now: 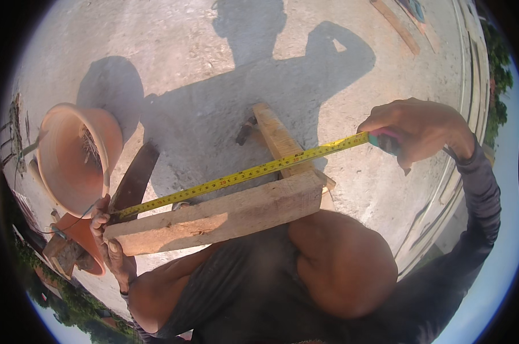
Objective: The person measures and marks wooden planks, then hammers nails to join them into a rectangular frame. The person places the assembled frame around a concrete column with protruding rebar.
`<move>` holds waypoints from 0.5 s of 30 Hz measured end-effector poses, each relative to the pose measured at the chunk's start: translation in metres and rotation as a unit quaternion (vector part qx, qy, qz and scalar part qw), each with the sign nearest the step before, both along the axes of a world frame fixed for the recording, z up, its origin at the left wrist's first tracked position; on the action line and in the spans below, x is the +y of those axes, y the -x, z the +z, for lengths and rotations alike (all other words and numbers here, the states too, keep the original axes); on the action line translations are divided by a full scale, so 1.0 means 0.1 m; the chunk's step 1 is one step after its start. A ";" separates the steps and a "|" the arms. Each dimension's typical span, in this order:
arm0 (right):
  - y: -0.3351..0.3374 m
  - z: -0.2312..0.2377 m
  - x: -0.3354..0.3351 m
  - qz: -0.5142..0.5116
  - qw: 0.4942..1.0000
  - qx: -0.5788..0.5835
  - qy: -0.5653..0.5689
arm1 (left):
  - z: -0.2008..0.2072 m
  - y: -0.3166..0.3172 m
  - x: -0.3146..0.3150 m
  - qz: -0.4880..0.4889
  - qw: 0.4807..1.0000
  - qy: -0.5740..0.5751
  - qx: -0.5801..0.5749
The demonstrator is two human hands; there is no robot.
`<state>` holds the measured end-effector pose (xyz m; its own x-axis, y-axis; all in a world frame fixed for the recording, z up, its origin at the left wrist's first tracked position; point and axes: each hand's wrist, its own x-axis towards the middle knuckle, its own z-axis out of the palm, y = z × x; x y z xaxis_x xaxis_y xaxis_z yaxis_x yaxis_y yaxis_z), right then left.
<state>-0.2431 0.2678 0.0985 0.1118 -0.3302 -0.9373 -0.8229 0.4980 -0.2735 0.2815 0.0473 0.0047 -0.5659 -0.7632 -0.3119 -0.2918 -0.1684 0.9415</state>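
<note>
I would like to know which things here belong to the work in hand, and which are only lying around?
In use:
yellow tape measure, stretched between left hand and right hand
timber, its left end at the left hand

Apparently just lying about:
orange bucket at left
narrow plank, upper right
wood piece on the ground beyond the timber (role unsure)

Orange tub (59,155), wooden strip (396,26) on pale concrete floor (167,40), green trees (497,103)

The rough, pale concrete floor (185,43), partly shadowed, carries an orange bucket (61,163) at its left and, at the far right, a reddish-brown plank (396,26) with a bluish thing (416,10), too small to make out, near it.
</note>
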 end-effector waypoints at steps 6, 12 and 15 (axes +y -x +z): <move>-0.04 0.04 -0.01 -0.005 1.000 0.004 -0.006 | -0.05 -0.07 0.03 0.024 0.999 -0.014 0.025; -0.06 0.04 -0.06 -0.024 0.999 0.004 -0.041 | -0.05 -0.07 0.05 0.037 0.999 -0.015 0.027; -0.06 0.05 -0.03 -0.002 1.000 0.001 -0.012 | 0.01 -0.02 0.07 0.058 0.998 -0.007 -0.002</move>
